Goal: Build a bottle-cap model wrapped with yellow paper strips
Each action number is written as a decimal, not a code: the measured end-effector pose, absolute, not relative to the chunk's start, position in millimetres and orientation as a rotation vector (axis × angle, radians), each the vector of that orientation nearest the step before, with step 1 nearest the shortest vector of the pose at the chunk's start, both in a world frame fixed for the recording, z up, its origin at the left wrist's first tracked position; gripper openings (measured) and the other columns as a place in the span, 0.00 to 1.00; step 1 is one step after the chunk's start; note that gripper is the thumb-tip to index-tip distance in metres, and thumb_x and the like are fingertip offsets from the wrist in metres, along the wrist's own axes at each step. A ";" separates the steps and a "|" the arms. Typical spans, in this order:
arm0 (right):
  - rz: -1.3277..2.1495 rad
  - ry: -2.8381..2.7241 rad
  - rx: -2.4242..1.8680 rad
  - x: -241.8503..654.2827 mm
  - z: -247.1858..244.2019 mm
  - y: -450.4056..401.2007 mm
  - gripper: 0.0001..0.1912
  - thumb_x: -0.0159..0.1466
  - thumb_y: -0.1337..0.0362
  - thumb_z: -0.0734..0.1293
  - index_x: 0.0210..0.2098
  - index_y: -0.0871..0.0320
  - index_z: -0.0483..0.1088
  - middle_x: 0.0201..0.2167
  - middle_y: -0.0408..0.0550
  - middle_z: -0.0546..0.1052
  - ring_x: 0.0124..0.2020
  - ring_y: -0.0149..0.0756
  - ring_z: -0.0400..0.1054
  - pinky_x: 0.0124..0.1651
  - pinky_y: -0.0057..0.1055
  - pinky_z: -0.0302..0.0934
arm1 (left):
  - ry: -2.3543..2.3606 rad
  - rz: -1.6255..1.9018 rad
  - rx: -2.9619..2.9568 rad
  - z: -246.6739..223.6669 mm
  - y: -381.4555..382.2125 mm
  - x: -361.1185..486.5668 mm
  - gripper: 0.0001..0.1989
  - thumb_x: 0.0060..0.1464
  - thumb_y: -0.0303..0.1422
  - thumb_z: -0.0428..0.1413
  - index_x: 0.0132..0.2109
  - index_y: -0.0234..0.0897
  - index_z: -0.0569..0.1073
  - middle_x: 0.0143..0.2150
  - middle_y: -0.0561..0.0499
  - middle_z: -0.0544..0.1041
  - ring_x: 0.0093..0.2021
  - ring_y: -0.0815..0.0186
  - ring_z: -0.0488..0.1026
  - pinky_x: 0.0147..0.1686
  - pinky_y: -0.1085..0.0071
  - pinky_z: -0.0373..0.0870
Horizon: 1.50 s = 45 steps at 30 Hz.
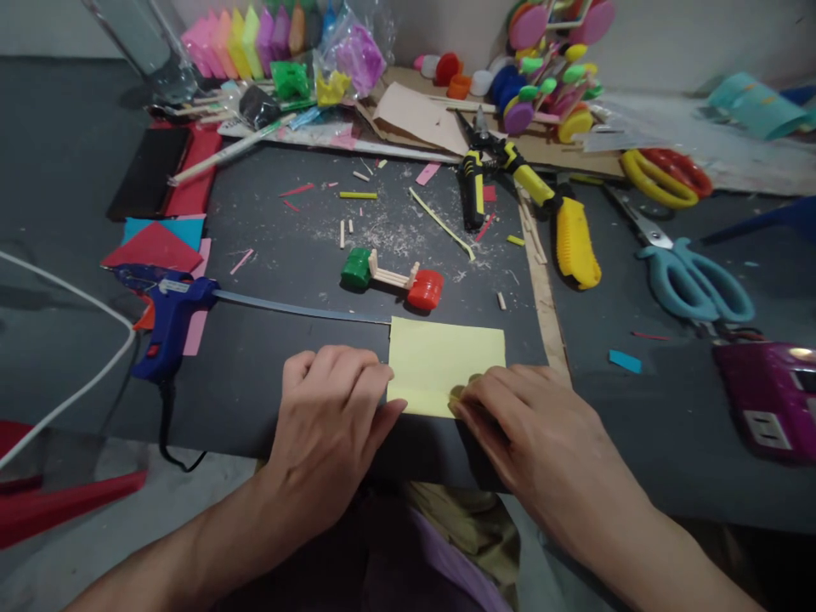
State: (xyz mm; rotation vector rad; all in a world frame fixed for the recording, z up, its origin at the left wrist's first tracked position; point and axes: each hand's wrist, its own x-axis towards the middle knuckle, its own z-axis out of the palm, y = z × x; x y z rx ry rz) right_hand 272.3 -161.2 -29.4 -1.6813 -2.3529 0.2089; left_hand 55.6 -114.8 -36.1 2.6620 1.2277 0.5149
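A pale yellow sheet (446,353) lies on the dark table near its front edge. My left hand (335,408) is at the sheet's left edge, with fingers curled and the thumb tip by its lower left corner. At the lower right corner, the fingers of my right hand (523,408) are pressed together on the sheet, pinching its edge. Beyond the sheet sits a small piece with a green end (358,268) and a red end (426,289), joined by pale sticks. A glue gun (169,319) lies on the left, its long glue stick reaching the sheet's upper left corner.
Yellow-black pliers (473,187), a yellow cutter (575,242) and blue-handled scissors (694,276) lie at the right. A purple power socket box (774,395) stands far right. Paper scraps, craft supplies and a black phone-like object (150,170) lie farther back.
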 end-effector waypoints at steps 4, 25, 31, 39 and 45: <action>0.246 -2.365 -1.677 272.6 -29.6 -161.7 0.15 0.73 0.65 0.57 0.29 0.57 0.65 0.25 0.45 0.69 0.28 0.39 0.61 0.36 0.36 0.51 | 0.831 0.672 2.691 -37.3 -130.7 51.3 0.12 0.65 0.27 0.53 0.54 0.35 0.72 0.50 0.48 0.80 0.53 0.60 0.69 0.52 0.62 0.60; 0.206 -2.350 -1.687 271.6 -30.4 -161.5 0.15 0.73 0.65 0.58 0.29 0.57 0.67 0.25 0.45 0.70 0.29 0.38 0.62 0.37 0.36 0.52 | 0.831 0.564 2.755 -55.0 -150.3 54.7 0.15 0.66 0.29 0.52 0.57 0.31 0.72 0.55 0.48 0.79 0.56 0.61 0.70 0.48 0.63 0.63; 0.231 -2.342 -1.703 271.1 -29.9 -161.2 0.15 0.72 0.65 0.59 0.28 0.56 0.65 0.25 0.44 0.68 0.29 0.38 0.60 0.38 0.35 0.52 | 0.827 0.545 2.731 -55.4 -151.1 54.7 0.16 0.65 0.28 0.53 0.58 0.31 0.71 0.54 0.48 0.79 0.56 0.61 0.69 0.50 0.62 0.60; 0.216 -2.341 -1.679 270.2 -28.0 -159.9 0.15 0.72 0.66 0.58 0.28 0.56 0.64 0.24 0.43 0.68 0.28 0.37 0.60 0.37 0.35 0.52 | 0.835 0.542 2.721 -56.5 -150.0 55.5 0.16 0.65 0.29 0.53 0.58 0.32 0.71 0.52 0.48 0.79 0.55 0.61 0.70 0.49 0.63 0.60; 0.266 -2.321 -1.683 270.8 -29.3 -160.8 0.15 0.72 0.66 0.58 0.29 0.57 0.66 0.26 0.44 0.70 0.29 0.37 0.61 0.39 0.35 0.52 | 0.836 0.550 2.702 -54.3 -149.9 56.5 0.15 0.65 0.28 0.52 0.58 0.31 0.70 0.51 0.47 0.79 0.54 0.60 0.68 0.49 0.62 0.59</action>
